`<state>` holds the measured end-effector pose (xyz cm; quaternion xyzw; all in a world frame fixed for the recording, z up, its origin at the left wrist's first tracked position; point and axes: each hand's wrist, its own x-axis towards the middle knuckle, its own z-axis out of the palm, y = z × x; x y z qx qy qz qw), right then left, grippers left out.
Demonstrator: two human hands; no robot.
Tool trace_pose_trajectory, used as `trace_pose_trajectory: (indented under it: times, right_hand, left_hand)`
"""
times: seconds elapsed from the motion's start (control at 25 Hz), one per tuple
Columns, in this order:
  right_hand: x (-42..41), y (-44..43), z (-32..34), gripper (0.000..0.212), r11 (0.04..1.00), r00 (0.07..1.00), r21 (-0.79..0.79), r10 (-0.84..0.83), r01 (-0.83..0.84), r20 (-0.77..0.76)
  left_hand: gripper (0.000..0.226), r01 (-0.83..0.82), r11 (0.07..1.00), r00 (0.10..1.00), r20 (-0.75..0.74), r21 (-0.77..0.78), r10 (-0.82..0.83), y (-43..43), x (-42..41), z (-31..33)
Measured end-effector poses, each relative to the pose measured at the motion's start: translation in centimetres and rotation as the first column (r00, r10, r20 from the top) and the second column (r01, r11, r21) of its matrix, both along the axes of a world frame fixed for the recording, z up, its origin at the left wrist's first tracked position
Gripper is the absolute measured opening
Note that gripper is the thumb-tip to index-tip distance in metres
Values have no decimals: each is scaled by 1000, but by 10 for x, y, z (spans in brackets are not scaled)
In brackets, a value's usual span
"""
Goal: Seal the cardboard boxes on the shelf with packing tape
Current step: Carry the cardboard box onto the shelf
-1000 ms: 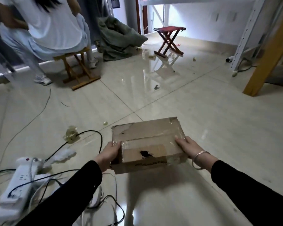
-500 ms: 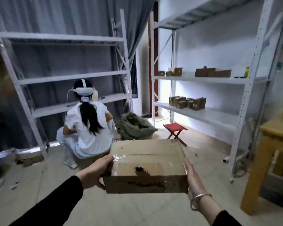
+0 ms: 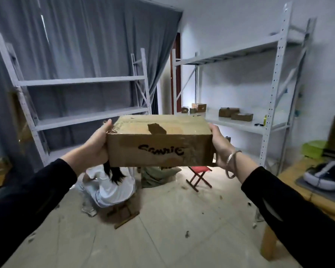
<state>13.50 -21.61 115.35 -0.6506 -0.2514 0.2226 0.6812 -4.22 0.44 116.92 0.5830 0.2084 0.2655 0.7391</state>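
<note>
Now holding a cardboard box (image 3: 159, 144) up in the air between both hands, level, long side toward the camera, well above the tiled floor (image 3: 172, 229). Clasping its left end with the left hand (image 3: 94, 146): palm against the end wall, thumb hooked over the top edge, other fingers out of sight behind the box. Clasping the right end likewise with the right hand (image 3: 219, 146), thumb at the top corner, fingers wrapped toward the underside. Wearing a silver bangle (image 3: 232, 161) on the right wrist and black sleeves (image 3: 27, 200) on both arms.

Showing, on the near face, a black handwritten word, not clearly legible. Showing also glossy clear tape over the top and down the front, plus a dark torn patch at the top front edge.

Facing a white metal shelf rack (image 3: 273, 93) along the right wall, with several small cardboard boxes (image 3: 228, 112) on its middle board, well apart from the held box, and a small yellow-green item (image 3: 265, 119) near the upright.

Below the box: a person in a white top (image 3: 108, 188), back turned, seated low on a wooden stool (image 3: 124, 215), partly hidden by the box. Just beside, a grey-green sack (image 3: 157, 176) and a red folding stool (image 3: 198, 176) on the floor.

At left, a second white rack (image 3: 81, 118) before a grey curtain (image 3: 85, 45). At far right, a wooden table (image 3: 298, 192) bearing a white headset (image 3: 329, 176) on a grey mat (image 3: 317, 190), with a green container (image 3: 315, 149) behind.
</note>
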Motion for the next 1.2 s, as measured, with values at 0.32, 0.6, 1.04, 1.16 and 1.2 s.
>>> trace_pose_trajectory:
  times: [0.32,0.6,1.04,1.16,1.2]
  right_hand:
    - [21,-34,-18,44,992,995,-109,-74,66,-64]
    - [50,-39,-35,38,998,993,-64,-12,5,-114]
    - [181,81,-123,46,995,943,-71,-85,66,-323]
    - [235,116,-132,44,985,914,-105,-166,136,-369]
    - [254,124,-131,42,982,915,-97,-187,163,-358]
  left_hand:
    - [50,30,999,998,-47,-18,-31,-22,24,-26]
    - [44,-31,999,997,-77,-19,29,-21,59,-49]
    - [42,-104,978,977,-200,-179,68,87,203,-135]
    - [49,-72,980,967,-256,-185,22,132,264,-139]
    - [51,-57,982,965,-263,-180,8,143,285,-134]
